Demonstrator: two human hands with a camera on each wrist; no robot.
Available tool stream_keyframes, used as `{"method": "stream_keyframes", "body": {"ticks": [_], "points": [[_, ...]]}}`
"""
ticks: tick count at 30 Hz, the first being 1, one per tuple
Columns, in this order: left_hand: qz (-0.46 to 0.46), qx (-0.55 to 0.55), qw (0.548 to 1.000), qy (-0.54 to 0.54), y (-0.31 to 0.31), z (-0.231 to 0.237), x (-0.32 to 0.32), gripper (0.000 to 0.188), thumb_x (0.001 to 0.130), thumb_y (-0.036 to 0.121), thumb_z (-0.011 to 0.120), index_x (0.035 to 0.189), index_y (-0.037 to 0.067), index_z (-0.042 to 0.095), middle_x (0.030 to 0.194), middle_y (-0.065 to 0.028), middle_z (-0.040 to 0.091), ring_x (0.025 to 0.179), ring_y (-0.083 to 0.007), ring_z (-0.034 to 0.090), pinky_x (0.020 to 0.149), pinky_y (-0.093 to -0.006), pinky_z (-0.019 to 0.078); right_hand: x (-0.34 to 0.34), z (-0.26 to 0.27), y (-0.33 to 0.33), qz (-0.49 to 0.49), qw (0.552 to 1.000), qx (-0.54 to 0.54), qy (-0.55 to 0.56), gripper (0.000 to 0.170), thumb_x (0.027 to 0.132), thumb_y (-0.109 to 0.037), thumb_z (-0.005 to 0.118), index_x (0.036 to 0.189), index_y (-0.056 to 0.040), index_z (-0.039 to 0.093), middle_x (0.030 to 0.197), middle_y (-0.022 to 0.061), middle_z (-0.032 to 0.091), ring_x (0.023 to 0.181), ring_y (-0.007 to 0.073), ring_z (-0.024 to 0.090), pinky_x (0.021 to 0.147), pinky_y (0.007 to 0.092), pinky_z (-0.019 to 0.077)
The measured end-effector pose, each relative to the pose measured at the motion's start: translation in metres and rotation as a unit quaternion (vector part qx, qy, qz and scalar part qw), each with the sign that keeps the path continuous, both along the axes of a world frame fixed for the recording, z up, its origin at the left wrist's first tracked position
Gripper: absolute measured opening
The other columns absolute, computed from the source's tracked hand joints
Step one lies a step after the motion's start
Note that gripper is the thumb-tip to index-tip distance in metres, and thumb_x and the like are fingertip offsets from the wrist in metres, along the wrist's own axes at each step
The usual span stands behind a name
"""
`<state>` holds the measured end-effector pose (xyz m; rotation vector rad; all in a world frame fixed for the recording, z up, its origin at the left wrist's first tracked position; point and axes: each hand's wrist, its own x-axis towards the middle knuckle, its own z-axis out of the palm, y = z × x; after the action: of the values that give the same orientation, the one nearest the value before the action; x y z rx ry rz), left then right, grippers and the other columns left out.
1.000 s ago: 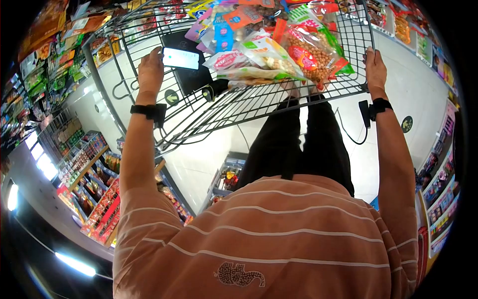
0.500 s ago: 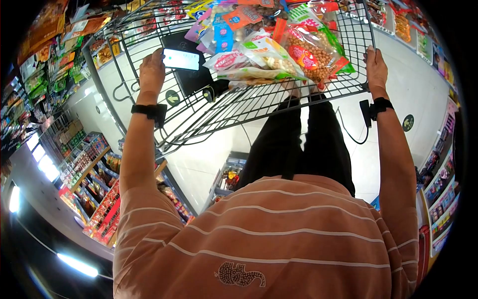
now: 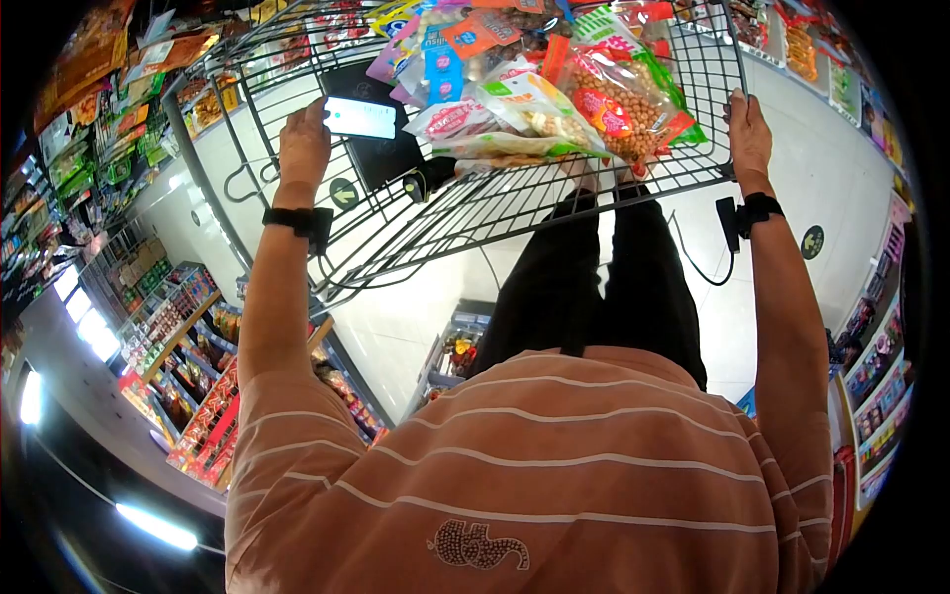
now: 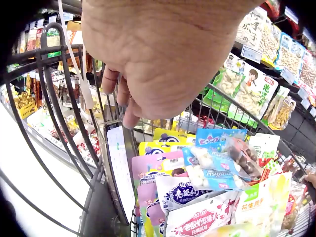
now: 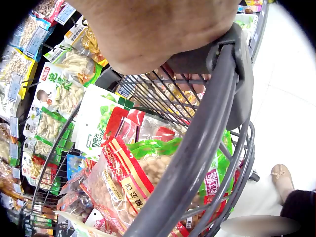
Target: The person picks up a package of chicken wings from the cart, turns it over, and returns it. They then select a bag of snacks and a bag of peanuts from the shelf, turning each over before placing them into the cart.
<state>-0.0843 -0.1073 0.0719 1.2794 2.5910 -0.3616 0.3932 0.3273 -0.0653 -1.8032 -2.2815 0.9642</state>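
In the head view my left hand (image 3: 304, 147) is at the left side of a wire shopping cart (image 3: 683, 178), its fingers curled at the near end of a phone (image 3: 360, 118) with a lit screen. The left wrist view shows the phone (image 4: 120, 170) standing on end below the fingertips, beside bagged snacks. My right hand (image 3: 750, 141) grips the cart frame at the right corner, thumb up. Seen from the right wrist, fingers curl behind a grey plastic bracket (image 5: 239, 84). A clear bag of round brown nuts (image 3: 643, 109) and several colourful snack bags fill the basket.
Shelves of packaged snacks (image 3: 129, 119) line the left, and more goods (image 3: 881, 376) stand at the right. Below the cart is a pale tiled floor with a dark round arrow sticker (image 3: 812, 242). A shoe (image 5: 282, 177) appears in the right wrist view.
Both hands keep their places on the phone and the cart. The floor sticker at the right and the left shelves have shifted very slightly in view.
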Motion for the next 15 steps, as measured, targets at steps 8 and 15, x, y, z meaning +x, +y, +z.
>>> {"method": "stream_keyframes", "body": {"ticks": [8, 15], "points": [[-0.007, -0.001, 1.0, -0.028, -0.01, -0.008, -0.002, 0.044, 0.089, 0.003, 0.056, 0.132, 0.012, 0.054, 0.113, -0.0028, 0.069, 0.121, -0.0247, 0.054, 0.102, -0.0403, 0.0431, -0.003, 0.004, -0.001, -0.009, 1.0, -0.003, 0.002, 0.053, 0.099, -0.056, 0.036, 0.103, -0.0096, 0.061, 0.092, 0.015, 0.071, 0.093, 0.0391, 0.067, 0.084, 0.0465, 0.05], [-0.032, -0.011, 0.999, 0.023, -0.018, -0.013, -0.007, 0.045, 0.089, 0.003, 0.058, 0.132, 0.013, 0.054, 0.116, -0.0024, 0.068, 0.124, -0.0248, 0.053, 0.104, -0.041, 0.0416, 0.0, -0.002, 0.0, 0.0, 1.0, 0.001, 0.008, 0.053, 0.099, -0.056, 0.037, 0.103, -0.0096, 0.061, 0.09, 0.0141, 0.072, 0.092, 0.0381, 0.067, 0.083, 0.046, 0.0502]]}}
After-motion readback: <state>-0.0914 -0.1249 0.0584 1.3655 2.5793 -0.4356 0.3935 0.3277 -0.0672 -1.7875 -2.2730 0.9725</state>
